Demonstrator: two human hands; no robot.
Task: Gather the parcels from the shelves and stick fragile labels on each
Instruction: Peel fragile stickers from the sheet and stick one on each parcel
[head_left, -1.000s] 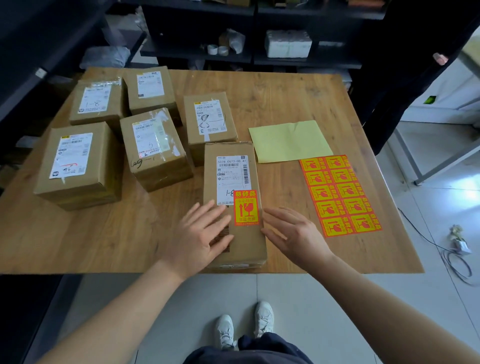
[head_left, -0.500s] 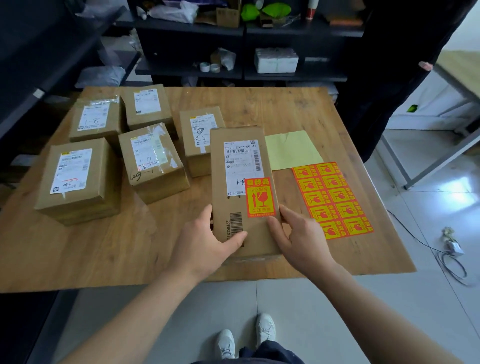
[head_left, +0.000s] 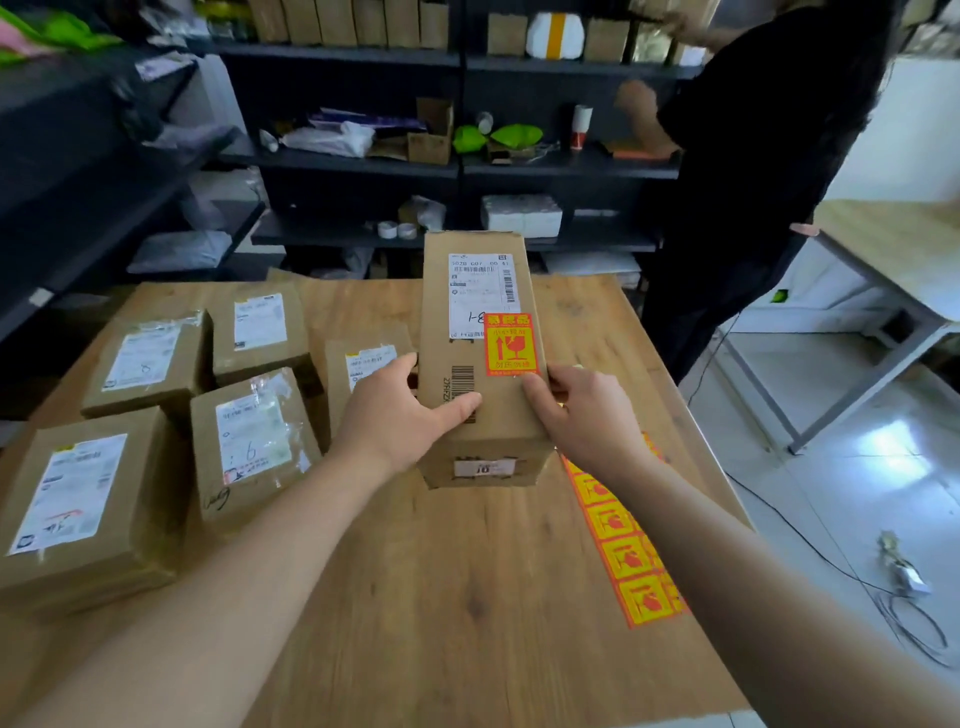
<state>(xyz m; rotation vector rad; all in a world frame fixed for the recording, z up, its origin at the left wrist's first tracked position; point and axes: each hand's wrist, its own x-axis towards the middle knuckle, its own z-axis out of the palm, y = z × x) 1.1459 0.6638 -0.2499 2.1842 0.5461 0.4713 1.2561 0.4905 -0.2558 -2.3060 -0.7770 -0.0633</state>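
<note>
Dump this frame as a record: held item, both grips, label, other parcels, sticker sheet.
held item: long brown cardboard parcel, far end tilted up over the wooden table
left-hand grip: curled round the parcel's left side, thumb on top
right-hand grip: curled round its right side
label: orange-red fragile sticker on the top face, overlapping the white shipping label
other parcels: five brown boxes on the table, left
sticker sheet: orange-and-yellow sheet, partly hidden by the right arm
</note>
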